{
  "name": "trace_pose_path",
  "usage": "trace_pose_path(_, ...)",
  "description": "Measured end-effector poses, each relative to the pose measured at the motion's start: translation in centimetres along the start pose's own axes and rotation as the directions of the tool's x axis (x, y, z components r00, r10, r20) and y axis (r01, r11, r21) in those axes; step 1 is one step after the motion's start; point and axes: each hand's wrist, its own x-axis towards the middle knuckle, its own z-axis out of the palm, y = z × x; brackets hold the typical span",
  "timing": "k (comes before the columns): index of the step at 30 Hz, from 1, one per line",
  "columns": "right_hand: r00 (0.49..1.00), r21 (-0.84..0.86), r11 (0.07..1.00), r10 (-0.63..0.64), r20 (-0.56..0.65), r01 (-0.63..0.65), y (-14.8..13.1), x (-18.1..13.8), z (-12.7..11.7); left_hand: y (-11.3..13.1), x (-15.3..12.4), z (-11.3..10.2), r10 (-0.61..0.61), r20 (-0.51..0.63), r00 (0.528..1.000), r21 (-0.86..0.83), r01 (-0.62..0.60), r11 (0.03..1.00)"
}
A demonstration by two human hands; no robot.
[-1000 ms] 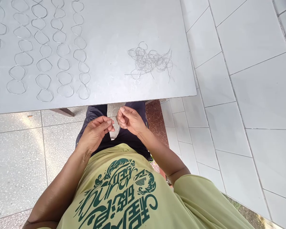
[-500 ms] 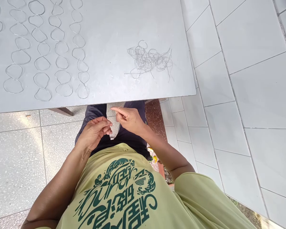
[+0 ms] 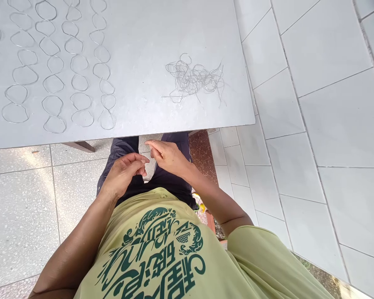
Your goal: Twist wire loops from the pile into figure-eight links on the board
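Note:
My left hand [image 3: 122, 173] is held in front of my lap, below the table edge, with thumb and forefinger pinched together. Just right of it, my right hand [image 3: 168, 157] is closed too, its thumb and index finger pressed together and pointing left. The fingertips are close but apart. Whatever is between them is too thin or hidden to make out. On the grey-white table [image 3: 143, 114] above, a tangled pile of thin wire [image 3: 191, 79] lies to the right. Several wire pieces bent into figure-eights [image 3: 107, 107] lie in columns on the left.
The table's front edge runs just beyond my hands. A white tiled wall [image 3: 330, 124] rises on the right. Speckled floor tiles [image 3: 21, 216] and a table leg [image 3: 84, 146] show at the left.
My left hand has shifted slightly right, toward the right hand, and its fingertips reach a little further. The view has moved a bit; the wire on the table lies as before.

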Motion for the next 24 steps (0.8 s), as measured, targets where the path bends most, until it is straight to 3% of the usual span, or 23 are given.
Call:
trace_pose_path(6, 0.985, 0.152, 0.974, 0.174, -0.02, -0.169, -1.3, 0.5, 0.6, -1.1, 0.0, 0.0, 0.221, -0.027, 0.975, 0.195, -0.211, 0.958)
trace_pose_path(9, 0.969, 0.177, 0.954, 0.248, -0.006, -0.243, -2.2, 0.6, 0.7, -1.3, -0.2, 0.4, 0.281, -0.042, 0.959, 0.287, -0.258, 0.923)
trace_pose_path(13, 0.962, 0.112, 0.956, 0.271, 0.027, -0.272, -2.4, 0.6, 0.7, -1.4, -0.3, 0.5, 0.266, -0.052, 0.963, 0.432, -0.219, 0.875)
trace_pose_path(16, 0.973, 0.053, 0.973, 0.222, 0.06, -0.226, -2.1, 0.5, 0.8, -1.6, -0.1, 0.1, 0.253, -0.025, 0.967, 0.5, -0.207, 0.841)
trace_pose_path(20, 0.988, -0.041, 0.991, 0.132, 0.084, -0.129, -1.6, 0.5, 1.0, -1.6, 0.2, -0.3, 0.236, -0.008, 0.972, 0.526, -0.196, 0.828)
trace_pose_path(24, 0.987, -0.115, 0.984, 0.143, 0.08, -0.133, -1.2, 0.4, 1.2, -1.4, 0.5, -0.3, 0.18, -0.016, 0.984, 0.472, -0.151, 0.868)
